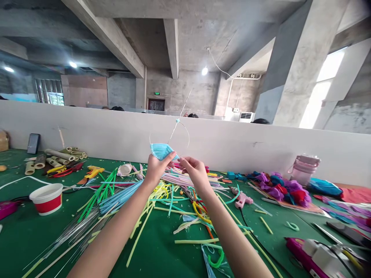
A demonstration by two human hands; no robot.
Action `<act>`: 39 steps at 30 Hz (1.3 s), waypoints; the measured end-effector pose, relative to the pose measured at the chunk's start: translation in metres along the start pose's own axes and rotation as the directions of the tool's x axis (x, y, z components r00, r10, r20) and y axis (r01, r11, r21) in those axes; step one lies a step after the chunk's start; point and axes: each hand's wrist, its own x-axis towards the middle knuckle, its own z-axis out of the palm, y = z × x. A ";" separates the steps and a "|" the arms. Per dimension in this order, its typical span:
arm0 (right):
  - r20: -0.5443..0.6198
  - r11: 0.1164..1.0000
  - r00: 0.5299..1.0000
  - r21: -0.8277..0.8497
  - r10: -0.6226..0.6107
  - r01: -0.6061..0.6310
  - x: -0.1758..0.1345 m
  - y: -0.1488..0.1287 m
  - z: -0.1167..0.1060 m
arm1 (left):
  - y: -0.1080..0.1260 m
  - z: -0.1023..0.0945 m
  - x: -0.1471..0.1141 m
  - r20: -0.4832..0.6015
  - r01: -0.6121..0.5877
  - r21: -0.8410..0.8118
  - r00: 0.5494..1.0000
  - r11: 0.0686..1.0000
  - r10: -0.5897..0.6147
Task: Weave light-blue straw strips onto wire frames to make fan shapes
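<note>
My left hand (158, 168) is closed on a light-blue, ribbed, fan-shaped piece (160, 150), its thumb across the lower right part. Thin wires rise above the piece, one long and straight, another bent in a curve. A small blue bead (177, 121) sits where the wires meet. My right hand (195, 170) is pinched at the piece's right corner, fingertips close to the left thumb; what lies between them is too small to make out. Below both hands lie pale pink strips (185, 179) and light-blue strips (123, 197).
On the green table (98, 247) lie a pink glue gun (242, 199), a yellow glue gun (92, 172), red-handled pliers (69, 170), bamboo tubes (59, 155) and thin wires. A paper cup (48, 199) stands left, a pink bottle (304, 170) right. A white partition (116, 133) runs behind.
</note>
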 end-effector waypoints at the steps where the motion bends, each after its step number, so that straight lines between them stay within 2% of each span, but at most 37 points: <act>1: 0.006 1.000 1.000 -0.005 -0.005 0.005 0.000 0.000 0.000 | 0.000 0.000 0.000 0.005 -0.009 0.012 1.000 1.000 0.009; 6: -0.016 1.000 1.000 -0.019 -0.017 0.017 -0.001 -0.001 0.000 | -0.003 -0.001 0.000 0.039 -0.076 0.119 0.997 0.990 0.072; 10: -0.025 1.000 1.000 -0.021 0.001 -0.002 -0.001 -0.002 0.000 | 0.000 0.000 -0.004 0.070 -0.221 0.247 0.975 0.943 0.210; 14: -0.044 0.999 0.999 -0.026 0.023 -0.025 -0.001 -0.005 0.000 | 0.004 0.002 -0.009 0.076 -0.316 0.255 0.949 0.914 0.307; 17: -0.037 1.000 0.999 -0.003 0.007 -0.007 -0.001 -0.008 -0.002 | 0.006 0.004 -0.008 0.046 -0.216 0.183 0.976 0.959 0.211; 21: 0.047 0.990 0.998 0.136 0.033 -0.040 -0.002 -0.013 -0.004 | 0.007 0.003 -0.002 -0.010 -0.005 -0.129 1.000 0.992 0.003; 23: 0.070 0.975 0.996 0.213 0.049 -0.062 -0.002 -0.014 -0.004 | 0.008 0.003 -0.001 0.028 0.067 -0.249 0.998 0.966 -0.062; 27: 0.126 0.936 0.991 0.342 0.046 -0.087 -0.003 -0.011 -0.002 | 0.011 0.005 -0.002 0.122 0.176 -0.319 0.982 0.931 -0.144; 34: 0.148 0.900 0.989 0.428 0.024 -0.086 -0.002 -0.002 0.001 | 0.008 0.006 -0.003 0.152 0.189 -0.350 0.978 0.917 -0.143; 39: 0.099 0.890 0.994 0.456 -0.034 -0.015 -0.001 0.003 0.004 | 0.007 0.007 -0.003 0.168 0.158 -0.319 0.980 0.935 -0.108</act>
